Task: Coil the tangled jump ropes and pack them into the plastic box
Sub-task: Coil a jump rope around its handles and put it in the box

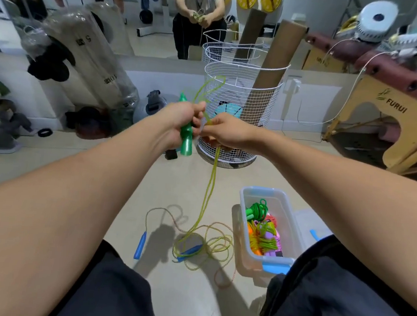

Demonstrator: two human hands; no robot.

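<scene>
coiled ropes (264, 233) in box (244, 211), loose rope (205, 243) left (on floor)

Both bare arms reach forward — the left hand (180, 122) is curled tight, the right hand (226, 131) pinches, fingers (208, 135) bent, knuckles nearly touching.

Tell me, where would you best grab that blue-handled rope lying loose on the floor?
By one blue handle, I would say, coming from above. It lies flat on the floor, stiff and thick, apart from the tangle, so fingers can close across it. The other blue handle lies under loops of the yellow-green rope, so pulling it would likely drag those along.
</scene>
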